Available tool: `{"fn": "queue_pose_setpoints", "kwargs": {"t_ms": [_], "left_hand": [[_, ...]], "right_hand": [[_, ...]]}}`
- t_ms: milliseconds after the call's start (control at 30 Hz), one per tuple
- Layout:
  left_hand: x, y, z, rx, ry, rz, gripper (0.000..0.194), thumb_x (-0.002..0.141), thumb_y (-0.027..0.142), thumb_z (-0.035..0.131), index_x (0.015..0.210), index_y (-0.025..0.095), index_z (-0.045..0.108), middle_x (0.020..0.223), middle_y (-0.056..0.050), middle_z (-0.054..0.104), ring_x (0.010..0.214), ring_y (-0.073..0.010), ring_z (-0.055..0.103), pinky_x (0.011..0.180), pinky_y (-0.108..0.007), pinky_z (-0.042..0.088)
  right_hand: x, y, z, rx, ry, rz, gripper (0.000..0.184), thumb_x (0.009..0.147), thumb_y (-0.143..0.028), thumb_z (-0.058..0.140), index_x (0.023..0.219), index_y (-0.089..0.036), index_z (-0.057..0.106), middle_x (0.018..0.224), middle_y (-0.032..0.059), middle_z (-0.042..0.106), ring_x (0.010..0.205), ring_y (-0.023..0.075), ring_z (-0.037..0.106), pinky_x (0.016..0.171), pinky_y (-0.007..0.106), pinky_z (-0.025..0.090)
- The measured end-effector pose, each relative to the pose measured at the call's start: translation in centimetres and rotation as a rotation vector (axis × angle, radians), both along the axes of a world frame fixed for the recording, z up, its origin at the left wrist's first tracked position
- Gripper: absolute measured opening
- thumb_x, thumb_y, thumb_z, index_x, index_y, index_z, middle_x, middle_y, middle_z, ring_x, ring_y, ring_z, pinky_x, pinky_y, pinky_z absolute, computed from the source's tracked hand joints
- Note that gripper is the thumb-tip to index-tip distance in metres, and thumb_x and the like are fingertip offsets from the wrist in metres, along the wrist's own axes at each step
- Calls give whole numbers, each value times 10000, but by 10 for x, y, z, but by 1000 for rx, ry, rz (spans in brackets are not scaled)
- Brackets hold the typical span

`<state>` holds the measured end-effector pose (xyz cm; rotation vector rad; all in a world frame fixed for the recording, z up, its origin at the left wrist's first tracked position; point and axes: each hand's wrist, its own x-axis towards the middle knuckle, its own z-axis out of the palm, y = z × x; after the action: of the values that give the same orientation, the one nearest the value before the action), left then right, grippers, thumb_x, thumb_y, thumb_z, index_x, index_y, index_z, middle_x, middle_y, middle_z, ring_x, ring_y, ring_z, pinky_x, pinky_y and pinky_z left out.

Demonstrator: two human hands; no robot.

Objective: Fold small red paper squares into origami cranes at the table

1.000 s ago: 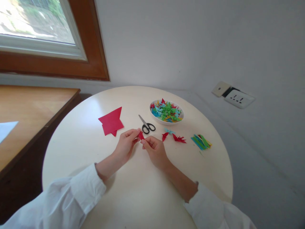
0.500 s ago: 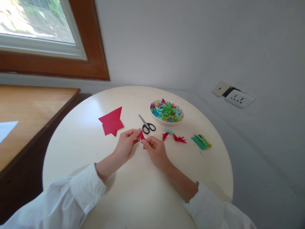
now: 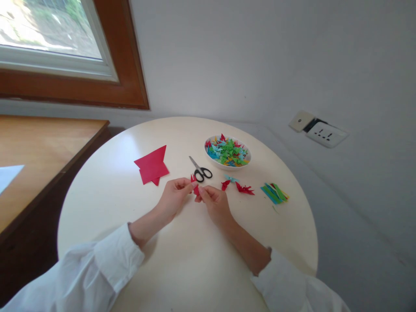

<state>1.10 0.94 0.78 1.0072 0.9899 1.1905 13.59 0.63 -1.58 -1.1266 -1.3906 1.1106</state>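
A small piece of folded red paper (image 3: 196,190) is pinched between both my hands above the round table. My left hand (image 3: 175,196) grips it from the left with thumb and fingers, while my right hand (image 3: 216,203) pinches its right side. Two narrow red points stick up beyond the left fingertips; the fingers hide part of the paper. Just past the fingertips lie scissors (image 3: 202,172) with black handles, blades pointing away. To the right of them are two red folded paper cranes (image 3: 244,189) and a light blue one (image 3: 231,178).
A white bowl (image 3: 227,167) at the back holds many colourful folded cranes. Red paper sheets (image 3: 152,167) lie at the left, and a stack of coloured paper strips (image 3: 274,193) at the right. A wooden desk (image 3: 39,147) stands left; a wall socket (image 3: 326,133) is on the right.
The red paper has been turned between my fingers, so its narrow points now show above the left fingertips. Both hands have shifted only slightly; everything else on the table is unchanged.
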Motion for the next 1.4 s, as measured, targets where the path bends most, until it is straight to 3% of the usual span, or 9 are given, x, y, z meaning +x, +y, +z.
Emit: {"fn": "queue_pose_setpoints", "kwargs": {"t_ms": [167,400,600,800,967,1133,1400], "left_hand": [[-1,1,-2,-28,46,-12,250,625,354,705,563,123,629,565,-33,635,544,-112,541,561,-232,401],[1,2,0,-111,-125,-50,280,574,387,736,597,118,663,630,-39,646,660,-129,585,747,-286,472],[0,3,-1,-142,-123,-14,279,550,316,758,704,110,652,618,-33,654,611,-116,582,686,-273,472],[0,1,-1,-29,-77,2,338,585,281,728,848,175,546,528,33,624,542,-104,563,654,-272,453],[0,1,0,25,0,-5,188,636,290,672,755,156,617,535,18,602,537,-100,530,579,-231,410],[-1,2,1,47,40,6,62,613,193,627,640,149,660,591,-7,628,579,-116,542,600,-241,418],[-6,4,6,93,72,-46,94,606,167,620,656,161,699,611,-13,658,598,-126,565,609,-233,422]], "right_hand": [[6,4,-1,39,-2,-80,271,759,-379,512,583,-179,563,505,-11,550,503,113,490,526,245,401],[11,5,0,69,51,-121,146,711,-327,574,761,-190,590,636,-4,579,580,121,518,562,252,426],[14,2,-1,226,-39,-48,143,751,-250,563,866,-209,638,759,25,607,674,134,543,614,267,440],[15,1,0,395,-171,44,185,782,-182,533,890,-249,667,801,24,626,703,139,529,634,282,430],[15,2,0,395,-199,9,144,762,-189,556,854,-231,660,762,19,617,683,140,537,620,284,435],[17,2,2,390,-202,-4,117,758,-182,561,826,-221,648,773,24,619,684,141,541,618,284,435],[19,5,3,336,-136,15,83,758,-223,577,795,-212,651,750,31,619,693,151,548,622,289,439]]}}
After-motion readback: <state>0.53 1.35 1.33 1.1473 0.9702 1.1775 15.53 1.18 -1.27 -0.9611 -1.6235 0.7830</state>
